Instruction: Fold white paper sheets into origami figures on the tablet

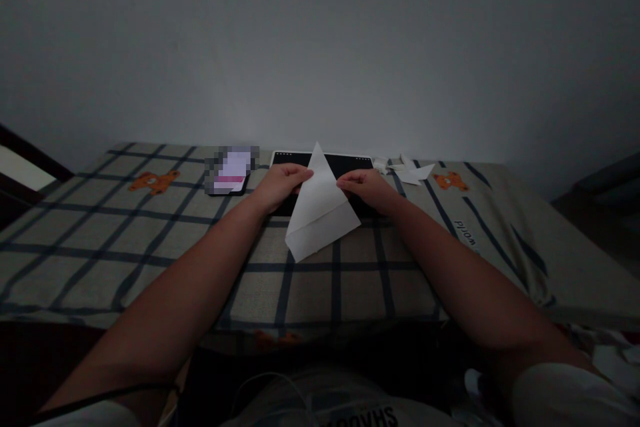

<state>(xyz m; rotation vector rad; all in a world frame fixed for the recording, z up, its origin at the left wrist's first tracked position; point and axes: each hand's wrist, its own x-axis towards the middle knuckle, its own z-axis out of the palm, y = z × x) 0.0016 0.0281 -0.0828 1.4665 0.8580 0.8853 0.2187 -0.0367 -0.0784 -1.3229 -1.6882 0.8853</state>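
A sheet of white paper (323, 203), folded to a point at the top, is held up between both hands over the table. My left hand (284, 185) pinches its left edge between thumb and fingers. On the opposite edge, my right hand (367, 185) has thumb and fingertips closed on the paper. A crease runs across the lower part of the sheet. Behind the paper and hands lies a flat black board (347, 163) with a light rim, partly covered by them.
A checked cloth with bear prints covers the table (165, 233). Left of the board, a phone (230, 172) with a lit screen lies on it. Folded white paper pieces (413, 170) lie to the right. A plain wall (320, 47) rises behind the table's far edge.
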